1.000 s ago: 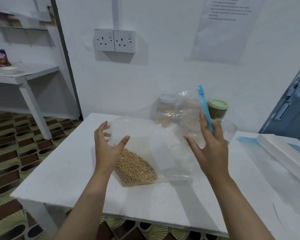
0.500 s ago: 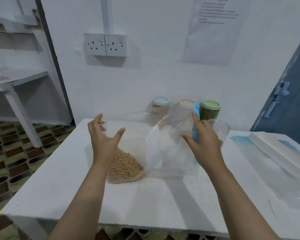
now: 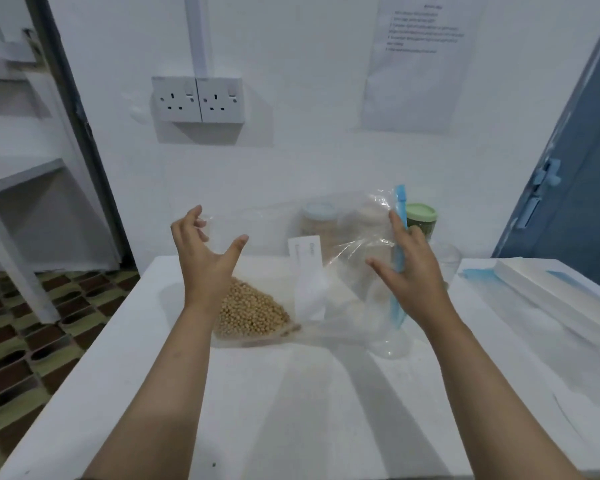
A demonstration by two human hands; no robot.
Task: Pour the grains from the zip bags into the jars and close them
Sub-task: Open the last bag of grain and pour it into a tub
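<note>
Bag (image 3: 305, 271) stands on the counter (image 3: 291, 393), grains (image 3: 253, 313) slumped in its near-left corner. Left hand (image 3: 201, 258) fingers spread, right hand (image 3: 409, 275) fingers straight along the blue zip (image 3: 399, 237); neither clamps it. Risk: floppy film folds and spills beside the empty jar (image 3: 392, 327).

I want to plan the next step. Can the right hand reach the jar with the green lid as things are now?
Probably not directly. The right hand rests against the blue zip edge of the zip bag, and the jar with the green lid stands behind that raised edge, near the wall. The hand would likely need to go over it.
</note>
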